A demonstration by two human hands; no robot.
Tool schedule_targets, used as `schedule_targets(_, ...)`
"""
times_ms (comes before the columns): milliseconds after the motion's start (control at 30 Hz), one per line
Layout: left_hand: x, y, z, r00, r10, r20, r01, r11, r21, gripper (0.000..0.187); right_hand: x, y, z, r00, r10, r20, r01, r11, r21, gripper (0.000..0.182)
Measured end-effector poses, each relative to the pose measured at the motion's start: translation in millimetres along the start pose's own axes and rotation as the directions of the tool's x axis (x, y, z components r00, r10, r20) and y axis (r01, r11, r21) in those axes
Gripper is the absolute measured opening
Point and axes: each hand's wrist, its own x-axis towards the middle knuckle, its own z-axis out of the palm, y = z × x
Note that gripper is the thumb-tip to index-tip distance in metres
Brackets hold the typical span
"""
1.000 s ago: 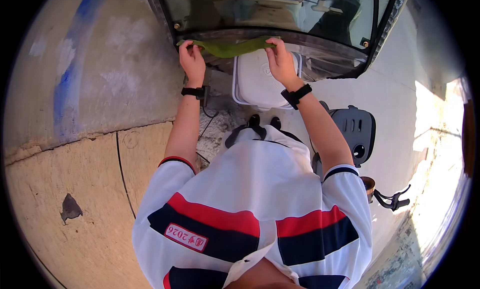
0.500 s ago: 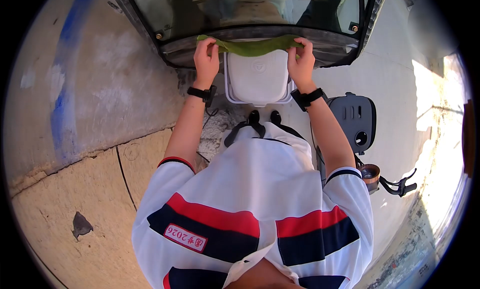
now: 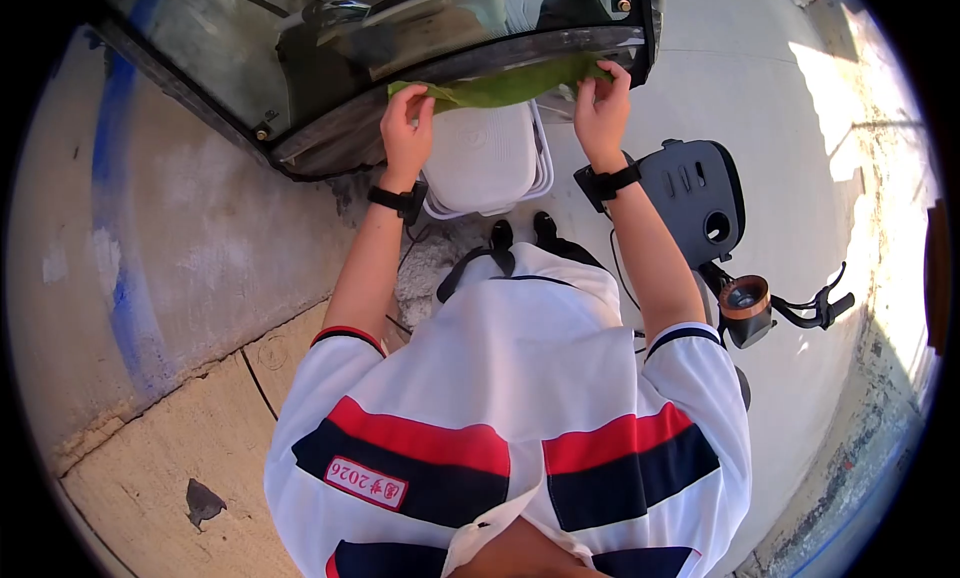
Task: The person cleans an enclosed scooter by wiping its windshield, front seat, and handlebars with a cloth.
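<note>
Far left: blue streak (image 3: 115,158) on the grey ground. Next, a dark-framed glass panel (image 3: 350,68), its lower edge slanting up to the right. Left hand (image 3: 407,133), black wristband (image 3: 398,200) below it, was nearly closed, thumb and fingers pinching the left end of a green strip (image 3: 500,86). Strip sat in front of the panel's lower edge; contact with it, couldn't tell. Long axis ran crosswise between the hands, left end lower, right end tipped up and away from the wearer; middle sagged slightly. White container (image 3: 480,158) showed just below the strip, partly covered by it. Right hand (image 3: 602,118) pinched the strip's right end, thumb and fingers close together, other black wristband (image 3: 608,183) below. Further right: dark grey plastic piece (image 3: 690,193) with slots and a round hole, then copper-rimmed lamp (image 3: 745,313), then handlebar grip with lever (image 3: 825,311).
</note>
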Motion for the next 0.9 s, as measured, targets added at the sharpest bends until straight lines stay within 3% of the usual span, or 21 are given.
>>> schedule_targets(333,14,10,65,0.973,0.027,0.23,-0.016,0.999,-0.05,0.028,4,12,-44,0.983,0.04,-0.178,-0.051,0.997,-0.059,0.029)
schedule_targets(567,24,25,112,0.945,0.038,0.325,-0.005,0.995,-0.104,0.032,-2,23,-64,0.986,0.08,-0.143,-0.096,0.99,-0.108,0.026)
schedule_targets(700,28,32,135,0.926,0.046,0.374,0.011,0.989,-0.15,0.036,-1,24,-64,0.978,0.04,-0.204,-0.055,0.996,-0.067,0.027)
schedule_targets(900,33,49,159,0.894,0.058,0.444,-0.021,0.996,-0.088,0.04,1,23,-67,0.982,0.038,-0.186,-0.052,0.996,-0.069,0.027)
